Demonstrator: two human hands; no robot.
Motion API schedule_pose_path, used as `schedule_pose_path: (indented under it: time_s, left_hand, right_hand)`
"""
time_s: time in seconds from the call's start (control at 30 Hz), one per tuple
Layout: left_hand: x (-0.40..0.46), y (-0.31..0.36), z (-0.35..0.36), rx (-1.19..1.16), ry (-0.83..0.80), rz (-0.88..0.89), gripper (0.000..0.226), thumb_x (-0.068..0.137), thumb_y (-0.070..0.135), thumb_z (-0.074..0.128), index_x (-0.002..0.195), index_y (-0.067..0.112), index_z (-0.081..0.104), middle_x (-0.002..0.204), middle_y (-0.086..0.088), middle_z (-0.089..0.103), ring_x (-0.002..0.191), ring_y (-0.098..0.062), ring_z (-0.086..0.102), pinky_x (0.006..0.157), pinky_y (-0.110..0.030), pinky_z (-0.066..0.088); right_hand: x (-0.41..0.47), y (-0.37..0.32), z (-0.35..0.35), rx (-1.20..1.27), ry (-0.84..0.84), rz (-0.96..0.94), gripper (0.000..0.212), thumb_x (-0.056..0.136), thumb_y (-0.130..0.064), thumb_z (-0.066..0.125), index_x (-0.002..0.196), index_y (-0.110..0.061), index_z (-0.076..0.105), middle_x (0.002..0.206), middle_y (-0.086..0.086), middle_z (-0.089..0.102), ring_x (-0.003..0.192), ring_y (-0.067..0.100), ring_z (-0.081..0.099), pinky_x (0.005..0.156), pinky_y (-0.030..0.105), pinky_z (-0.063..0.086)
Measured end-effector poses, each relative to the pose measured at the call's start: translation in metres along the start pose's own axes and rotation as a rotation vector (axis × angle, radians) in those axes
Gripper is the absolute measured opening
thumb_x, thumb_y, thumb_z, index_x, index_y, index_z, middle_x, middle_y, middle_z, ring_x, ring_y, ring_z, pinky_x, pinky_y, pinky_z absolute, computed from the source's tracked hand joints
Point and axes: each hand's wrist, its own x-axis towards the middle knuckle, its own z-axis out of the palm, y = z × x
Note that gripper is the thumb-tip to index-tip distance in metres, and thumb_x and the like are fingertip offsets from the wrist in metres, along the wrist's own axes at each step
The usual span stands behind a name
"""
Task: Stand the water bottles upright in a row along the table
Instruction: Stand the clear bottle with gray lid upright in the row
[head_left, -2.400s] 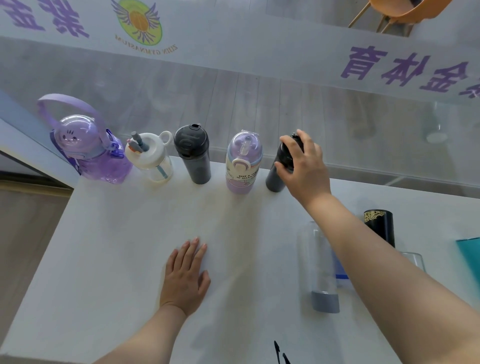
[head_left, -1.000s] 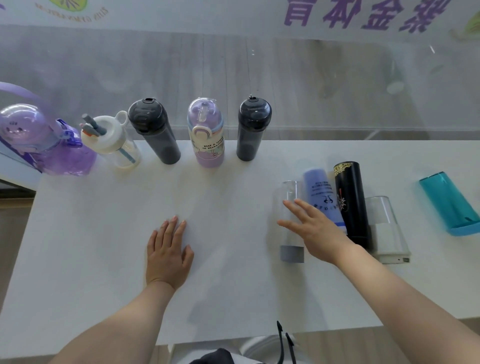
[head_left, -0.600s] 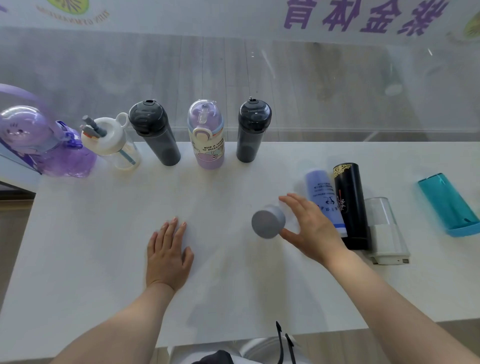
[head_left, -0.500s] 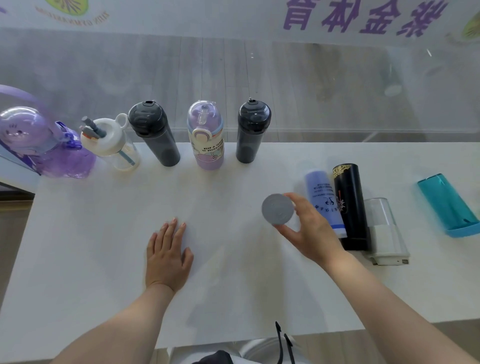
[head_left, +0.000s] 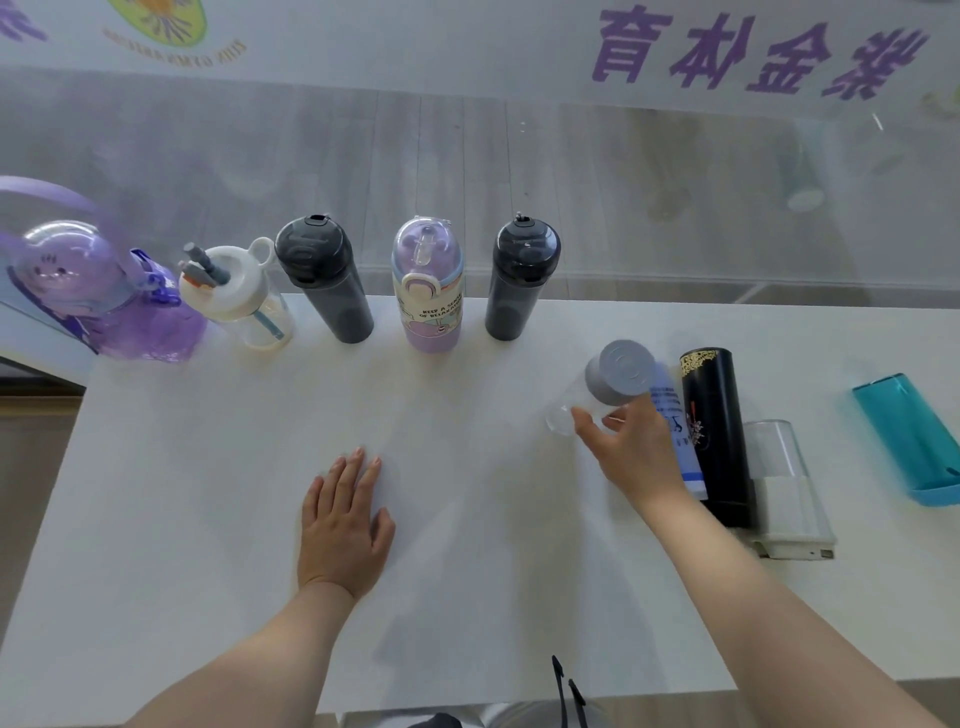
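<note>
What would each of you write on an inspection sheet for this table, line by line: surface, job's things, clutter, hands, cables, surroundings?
Surface: white table, no spills seen.
Job's things: five bottles upright along the far edge, from the purple jug to the dark bottle; black flask, blue-label bottle, clear tumbler and teal bottle lying down.
Clutter: nothing seen.
Hands: right hand grips the grey-capped clear bottle, tilted; left hand flat on table.
Cables: nothing seen.
Surroundings: glass wall with purple lettering behind.
</note>
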Motion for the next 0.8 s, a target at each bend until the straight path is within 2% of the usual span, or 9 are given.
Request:
schedule_pose_path:
  time_s: [0.07,0.13,0.2,0.3,0.4,0.5,0.6,0.73,0.8]
  left_hand:
    - [0.0,0.0,0.0,0.002,-0.004,0.0,0.062,0.083,0.036,0.035,0.141,0.016,0.042,0.151,-0.007,0.038,0.141,-0.023,0.03,0.116,-0.044,0.018]
    - [0.001,0.0,0.0,0.001,-0.004,0.0,0.062,0.083,0.036,0.035,0.141,0.016,0.042,0.151,-0.007,0.038,0.14,-0.024,0.031,0.116,-0.044,0.018]
    - [0.001,0.0,0.0,-0.002,0.0,0.002,0.062,0.083,0.036,0.035,0.141,0.016,0.042,0.151,-0.007,0.038,0.14,-0.024,0.032,0.116,-0.044,0.018]
    - [0.0,-0.002,0.002,-0.001,0.003,0.007,0.062,0.083,0.036,0.036,0.142,0.016,0.041,0.151,-0.007,0.038,0.14,-0.023,0.031,0.117,-0.043,0.016]
    - [0.001,-0.003,0.003,0.002,0.004,0.009,0.062,0.083,0.035,0.037,0.142,0.017,0.04,0.151,-0.006,0.037,0.141,-0.023,0.03,0.116,-0.044,0.018]
    - [0.002,-0.004,0.004,0.01,-0.005,0.008,0.062,0.083,0.035,0.038,0.142,0.017,0.039,0.152,-0.006,0.036,0.141,-0.023,0.03,0.115,-0.045,0.02]
    - [0.002,-0.004,0.004,0.009,-0.009,0.004,0.062,0.083,0.034,0.039,0.142,0.017,0.04,0.152,-0.006,0.036,0.141,-0.022,0.029,0.115,-0.045,0.021]
    - [0.002,-0.004,0.005,0.006,-0.014,0.007,0.062,0.082,0.034,0.039,0.142,0.017,0.04,0.152,-0.005,0.036,0.141,-0.021,0.027,0.116,-0.044,0.019]
    - [0.003,-0.004,0.004,0.001,-0.016,0.009,0.062,0.082,0.034,0.04,0.142,0.017,0.041,0.152,-0.006,0.036,0.141,-0.021,0.027,0.116,-0.043,0.018]
  right_hand:
    - [0.017,-0.003,-0.002,0.019,0.007,0.011,0.066,0.078,-0.052,0.069,0.127,-0.017,0.041,0.084,-0.011,0.052,0.075,0.007,0.055,0.059,0.017,0.037]
    - [0.034,-0.006,-0.003,0.044,0.009,0.015,0.066,0.078,-0.049,0.069,0.127,-0.017,0.039,0.078,-0.009,0.052,0.071,0.007,0.054,0.062,0.023,0.038]
    - [0.049,-0.009,-0.004,0.074,0.014,0.014,0.066,0.079,-0.046,0.07,0.128,-0.018,0.037,0.088,0.001,0.06,0.081,0.016,0.061,0.064,0.021,0.04]
    - [0.069,-0.016,-0.003,0.065,0.038,-0.015,0.056,0.078,-0.041,0.071,0.119,-0.022,0.037,0.092,0.015,0.061,0.086,0.028,0.063,0.061,0.016,0.042]
    - [0.086,-0.023,0.0,0.063,0.031,-0.035,0.062,0.079,-0.038,0.071,0.125,-0.016,0.036,0.104,0.021,0.062,0.091,0.033,0.063,0.073,0.032,0.049]
    - [0.103,-0.029,0.004,0.05,0.041,-0.04,0.065,0.08,-0.035,0.071,0.129,-0.011,0.035,0.106,0.024,0.061,0.092,0.036,0.062,0.08,0.042,0.052]
    - [0.116,-0.035,0.009,0.054,0.03,-0.016,0.06,0.08,-0.034,0.071,0.123,-0.01,0.037,0.106,0.022,0.06,0.092,0.035,0.061,0.079,0.04,0.049]
    - [0.126,-0.04,0.012,0.05,0.025,-0.008,0.053,0.079,-0.032,0.071,0.114,-0.011,0.036,0.102,0.025,0.059,0.086,0.034,0.058,0.069,0.033,0.043]
    - [0.127,-0.041,0.013,0.056,0.023,-0.005,0.055,0.079,-0.031,0.071,0.116,-0.01,0.036,0.104,0.024,0.059,0.086,0.033,0.058,0.072,0.034,0.045]
